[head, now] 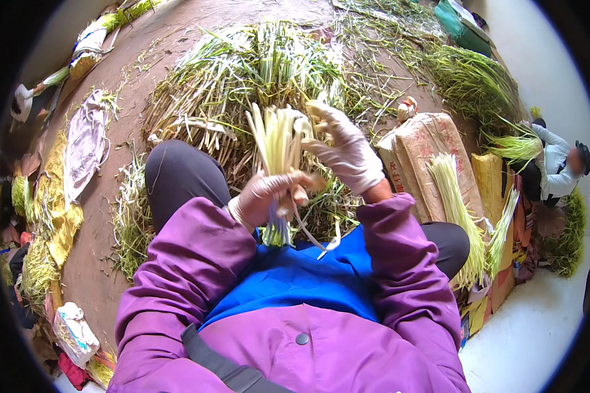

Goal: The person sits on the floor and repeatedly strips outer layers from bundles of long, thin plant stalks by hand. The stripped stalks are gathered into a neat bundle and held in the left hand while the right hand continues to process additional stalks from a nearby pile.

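Note:
My left hand (260, 199), in a thin whitish glove, is closed around a bundle of pale yellow-green vegetable stalks (277, 142). The bundle stands nearly upright above my lap, its lower end showing below the fist. A loose pale strip (309, 231) dangles beside that fist over the blue apron (295, 285). Close to the right of the bundle's top, my right hand (346, 150), gloved too, has its fingers spread and curved, with nothing seen between them. Behind both hands lies a large heap of long green-topped stalks (255, 73).
On my right, a wrapped tan bale (425, 142) bears writing; trimmed pale stalks (455, 206) lie against it. A person (555, 162) beyond handles green stalks (516, 146). To the left are a pale cloth sack (84, 142) and yellow sacking (54, 196) on the brown floor (91, 255).

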Tool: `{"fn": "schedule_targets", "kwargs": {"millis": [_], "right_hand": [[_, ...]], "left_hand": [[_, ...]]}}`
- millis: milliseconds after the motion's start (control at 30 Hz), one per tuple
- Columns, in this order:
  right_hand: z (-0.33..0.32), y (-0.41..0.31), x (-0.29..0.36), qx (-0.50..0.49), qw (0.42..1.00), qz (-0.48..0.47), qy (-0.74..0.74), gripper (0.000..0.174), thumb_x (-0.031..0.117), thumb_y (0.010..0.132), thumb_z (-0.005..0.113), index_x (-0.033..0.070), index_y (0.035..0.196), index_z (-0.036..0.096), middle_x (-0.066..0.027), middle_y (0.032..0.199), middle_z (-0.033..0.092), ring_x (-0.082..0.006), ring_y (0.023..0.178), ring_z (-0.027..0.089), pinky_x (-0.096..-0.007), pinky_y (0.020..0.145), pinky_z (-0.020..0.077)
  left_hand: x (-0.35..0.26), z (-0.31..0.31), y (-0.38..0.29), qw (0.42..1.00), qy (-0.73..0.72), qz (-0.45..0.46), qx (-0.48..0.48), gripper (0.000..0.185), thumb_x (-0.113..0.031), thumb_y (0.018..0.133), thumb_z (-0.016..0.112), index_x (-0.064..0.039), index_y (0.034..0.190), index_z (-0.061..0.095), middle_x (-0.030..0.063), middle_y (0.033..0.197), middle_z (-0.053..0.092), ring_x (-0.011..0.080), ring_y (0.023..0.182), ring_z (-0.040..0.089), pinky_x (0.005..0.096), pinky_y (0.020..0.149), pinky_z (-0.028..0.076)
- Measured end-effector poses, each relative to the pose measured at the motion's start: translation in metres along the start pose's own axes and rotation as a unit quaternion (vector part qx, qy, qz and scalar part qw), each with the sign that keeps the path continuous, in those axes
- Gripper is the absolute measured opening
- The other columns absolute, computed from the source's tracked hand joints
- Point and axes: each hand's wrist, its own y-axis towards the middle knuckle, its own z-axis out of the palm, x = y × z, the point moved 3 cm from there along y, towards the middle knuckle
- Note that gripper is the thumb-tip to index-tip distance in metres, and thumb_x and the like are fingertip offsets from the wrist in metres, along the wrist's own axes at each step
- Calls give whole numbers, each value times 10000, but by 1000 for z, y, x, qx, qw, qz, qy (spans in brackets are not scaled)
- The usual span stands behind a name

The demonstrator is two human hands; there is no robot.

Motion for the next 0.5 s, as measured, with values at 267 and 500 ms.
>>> {"fn": "schedule_targets", "kwargs": {"millis": [267,500], "right_hand": [[-20,-6,-54,-105,939,235,226,310,328,963,543,47,910,663,5,754,630,-84,658,551,-219,647,471],[-8,-48,-99,328,825,400,-227,388,424,875,544,62,936,671,-178,934,658,-292,837,634,-392,760,482]], "left_hand": [[2,13,-8,995,-26,-14,94,409,-302,915,576,67,1081,637,52,691,623,74,421,461,192,411,382],[-55,-13,-9,966,-79,246,14,391,-265,913,586,96,1062,614,218,1115,626,207,921,634,304,724,509]]}}
